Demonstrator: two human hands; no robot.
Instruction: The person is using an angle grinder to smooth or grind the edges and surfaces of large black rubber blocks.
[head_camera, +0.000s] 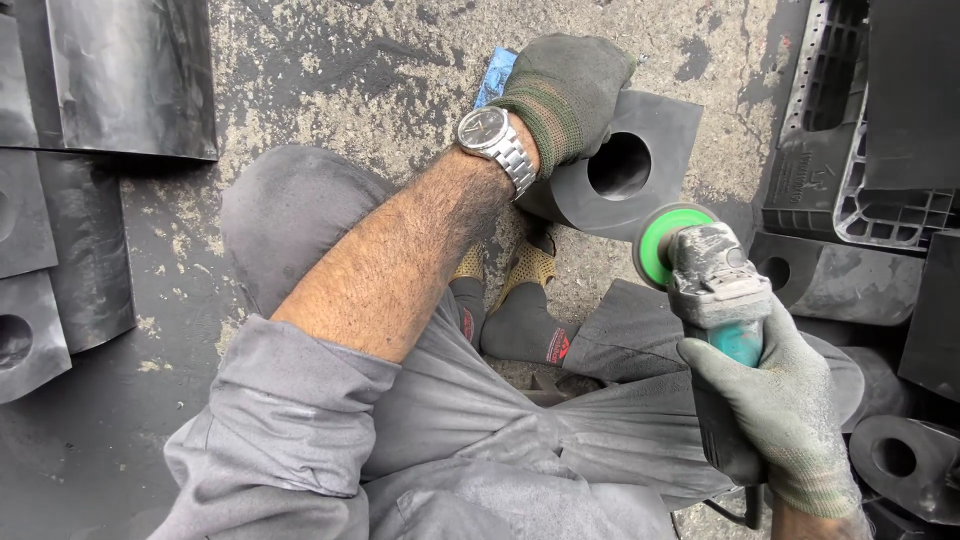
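Grinder in my right grip, block under my left.
My left hand (563, 95) clamps black holed block (625, 165) upper centre; right hand (775, 400) closed around angle grinder (710, 290), green disc (655, 245) just beside block. Similar blocks (890, 455) crowd edges, cut off.

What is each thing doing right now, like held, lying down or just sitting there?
Left hand: gloved, gripping the block.
Black block with round hole: tilted up on the ground, held.
Right hand: gloved, gripping the grinder.
Angle grinder: held clear of the block.
Green disc: not touching anything.
Wristwatch: strapped on.
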